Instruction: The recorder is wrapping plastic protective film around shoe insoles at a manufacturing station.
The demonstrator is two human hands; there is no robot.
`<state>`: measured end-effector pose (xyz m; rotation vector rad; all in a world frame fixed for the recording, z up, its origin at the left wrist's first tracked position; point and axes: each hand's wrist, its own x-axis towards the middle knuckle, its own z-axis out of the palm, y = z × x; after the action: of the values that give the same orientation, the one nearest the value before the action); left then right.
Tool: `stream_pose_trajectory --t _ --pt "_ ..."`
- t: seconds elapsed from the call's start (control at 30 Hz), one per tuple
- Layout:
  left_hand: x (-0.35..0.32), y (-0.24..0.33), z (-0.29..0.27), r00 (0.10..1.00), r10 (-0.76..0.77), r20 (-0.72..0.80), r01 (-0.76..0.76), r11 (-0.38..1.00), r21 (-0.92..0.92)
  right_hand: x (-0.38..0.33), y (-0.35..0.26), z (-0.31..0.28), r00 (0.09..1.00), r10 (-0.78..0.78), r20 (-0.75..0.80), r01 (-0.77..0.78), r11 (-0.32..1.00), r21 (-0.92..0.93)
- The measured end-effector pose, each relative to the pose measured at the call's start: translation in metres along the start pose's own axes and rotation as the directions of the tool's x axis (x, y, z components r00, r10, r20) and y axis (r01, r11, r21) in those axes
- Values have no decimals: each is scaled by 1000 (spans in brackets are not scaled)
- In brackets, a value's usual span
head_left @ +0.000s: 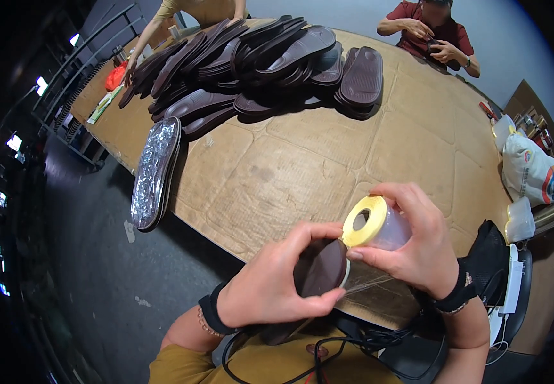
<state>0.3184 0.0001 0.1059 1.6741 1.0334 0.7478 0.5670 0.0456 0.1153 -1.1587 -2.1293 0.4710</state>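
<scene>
My left hand (277, 272) is curled round one end of a dark brown shoe sole (328, 265), thumb below and forefinger along the top. The rest of that sole is partly hidden behind the hand. In my right hand (421, 243) is a sticker roll (389, 230) with a yellow end face, a hollow core and a shiny pale side. The roll's edge is close against the sole's tip and my left fingertips. Whether a sticker is between them I cannot make out. A stack of soles wrapped in clear film (155, 169) lies at the table's left front edge.
Brown soles (226, 64) are heaped at the far side of the cardboard-covered table (270, 169). Two people (434, 38) are across it. At right stand a white bag (533, 166), plastic cups (519, 219) and a power strip (513, 281). Black cables (354, 342) hang before me.
</scene>
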Motion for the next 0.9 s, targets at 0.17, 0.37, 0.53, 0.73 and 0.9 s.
stream_pose_trajectory --t 0.17,0.37,0.53,0.73,0.9 --pt "-10 46 -12 895 446 -31 -412 851 327 -2 -18 -22 974 -181 -137 198 972 127" --pt "23 48 -37 746 637 194 -652 640 407 -14 -35 -38 901 -309 -305 293 951 -100" --pt "34 17 -32 775 629 63 -609 716 340 -4 -34 -29 863 -430 -265 376 897 -232" --pt "35 15 -26 764 644 -38 -595 726 344 3 -40 -32 918 -345 -196 317 934 -161" --pt "39 16 -34 807 588 -44 -563 791 241 9 -47 -36 919 -335 -206 312 940 -139"
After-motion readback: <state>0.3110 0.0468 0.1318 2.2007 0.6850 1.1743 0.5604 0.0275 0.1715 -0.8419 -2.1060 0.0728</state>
